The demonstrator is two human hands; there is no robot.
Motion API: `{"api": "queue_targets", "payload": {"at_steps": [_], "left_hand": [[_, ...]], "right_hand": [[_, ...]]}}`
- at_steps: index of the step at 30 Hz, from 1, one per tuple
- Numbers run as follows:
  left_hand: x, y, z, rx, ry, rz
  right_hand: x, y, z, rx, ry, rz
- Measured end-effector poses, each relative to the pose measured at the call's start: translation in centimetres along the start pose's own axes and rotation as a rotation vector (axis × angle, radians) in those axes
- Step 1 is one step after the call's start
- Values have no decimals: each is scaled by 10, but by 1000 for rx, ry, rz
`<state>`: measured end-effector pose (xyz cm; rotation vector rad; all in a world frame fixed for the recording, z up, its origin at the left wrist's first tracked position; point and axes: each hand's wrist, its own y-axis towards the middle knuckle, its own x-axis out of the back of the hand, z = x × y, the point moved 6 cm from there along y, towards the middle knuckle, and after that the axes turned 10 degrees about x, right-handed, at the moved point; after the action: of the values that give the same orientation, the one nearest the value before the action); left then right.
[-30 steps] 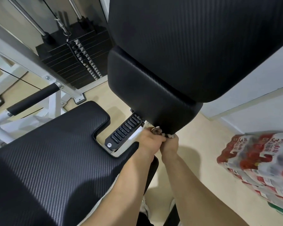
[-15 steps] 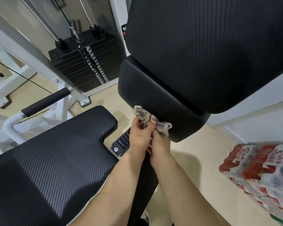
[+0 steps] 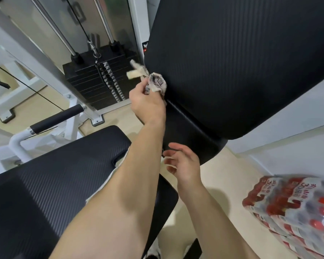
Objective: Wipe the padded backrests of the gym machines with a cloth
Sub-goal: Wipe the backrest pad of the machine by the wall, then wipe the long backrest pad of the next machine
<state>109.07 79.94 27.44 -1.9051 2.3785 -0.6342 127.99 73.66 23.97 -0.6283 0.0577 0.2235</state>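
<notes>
At the far left stands the white steel machine frame (image 3: pixel 36 58). A black foam-sleeved handle bar (image 3: pixel 58 116) slants up to the right below it. The black stack of weight plates (image 3: pixel 94 85) sits behind it on two chrome guide rods. The black textured seat pad (image 3: pixel 51 184) fills the lower left, and the left forearm reaches across it.

The left hand (image 3: pixel 148 104) is raised at the middle, its fingers (image 3: pixel 138 91) curled tight round a crumpled cream-and-grey patterned cloth (image 3: pixel 156 84). The bunched part of the cloth is pressed against the left edge of the large black ribbed padded backrest (image 3: pixel 232 62), near its lower left corner. The cloth's long axis runs up and to the left, and its loose frayed tails point away from the pad toward the weight stack.

The backrest's long axis runs up out of the top of the picture, and its rounded lower end points down to the right. Tucked under it is a smaller black lower pad (image 3: pixel 191 131).

The right hand (image 3: pixel 185 163) hangs just below that pad with its fingers spread apart and holding nothing. Whether it touches the pad cannot be told.

At the far right, a shrink-wrapped pack of red-labelled bottles (image 3: pixel 292 212) lies on the beige floor (image 3: pixel 223 176).
</notes>
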Motion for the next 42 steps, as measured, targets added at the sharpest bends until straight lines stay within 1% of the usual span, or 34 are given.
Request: {"api": "queue_targets", "payload": {"at_steps": [3,6,8,10,13,14,16,18,20,21,23,26,30,32,35,37,38,40,42], "left_hand": [[0,-24,9,-2,69,20],[2,-52,16,78,94,63],[3,-89,26,110,152,120],[5,-130,33,102,229,230],[4,-185,39,121,460,503],[9,-198,38,145,497,552],[29,-214,25,223,438,547],[55,-225,6,243,405,496],[81,-236,-16,190,438,492],[93,-243,-28,148,456,505],[111,-257,-47,50,532,589],[128,-280,-73,-6,638,762],[152,-302,-114,-100,735,884],[167,-306,-138,-140,762,885],[198,-303,-174,-187,704,791],[224,-304,-193,-245,709,760],[238,-305,-198,-286,755,767],[267,-313,-208,-403,925,779],[296,-320,-217,-514,1044,786]], "right_hand": [[14,-11,-2,-34,-27,9],[32,-21,-3,-62,-63,-1],[45,-29,-3,-91,-54,-7],[56,-36,3,-104,-62,-35],[75,-47,16,-106,-70,-99],[81,-56,24,-99,-44,-121],[98,-72,42,-80,6,-154],[111,-94,59,-85,42,-170],[118,-117,77,-104,120,-193],[116,-128,88,-111,152,-177],[106,-153,107,-120,170,-121],[84,-189,136,-50,56,-3],[75,-226,168,85,-91,-26],[70,-246,184,146,-193,-11],[56,-273,208,294,-315,-32],[37,-303,225,381,-398,-29],[28,-318,232,430,-440,-35],[11,-349,240,511,-507,-55],[-6,-376,241,544,-553,-64]]}}
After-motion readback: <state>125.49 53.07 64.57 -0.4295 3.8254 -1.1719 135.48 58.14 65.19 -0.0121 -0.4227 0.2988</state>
